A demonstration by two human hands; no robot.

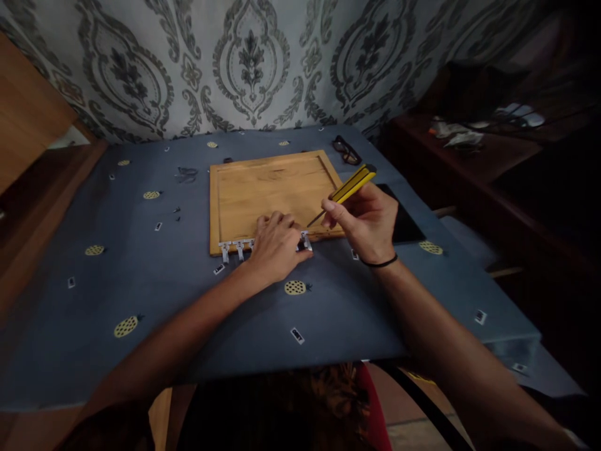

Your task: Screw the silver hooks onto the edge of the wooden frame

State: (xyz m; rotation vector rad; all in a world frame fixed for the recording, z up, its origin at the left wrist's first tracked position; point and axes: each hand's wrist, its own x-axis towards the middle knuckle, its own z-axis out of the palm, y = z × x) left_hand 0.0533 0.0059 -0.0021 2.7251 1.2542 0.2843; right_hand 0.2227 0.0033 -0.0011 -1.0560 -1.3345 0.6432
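Observation:
A framed wooden panel (270, 188), like a cabinet door, lies flat on the table. Along its near edge sits a row of silver metal hinges (225, 249). My left hand (277, 245) rests over that edge, fingers on the wood and thumb in front, closed about a metal hinge (305, 240) at the right end of the row; the palm hides the hinges under it. In my right hand (369, 219) is a yellow and black utility knife (354, 183), held like a pen, its thin tip slanting down to the panel beside that hinge.
A blue tablecloth (178, 300) with pineapple prints covers the table. Eyeglasses (346, 150) lie behind the panel's right corner, and a flat black object (404, 219) sits right of it. Small metal pieces (186, 174) lie to the left. A patterned curtain (253, 62) hangs behind.

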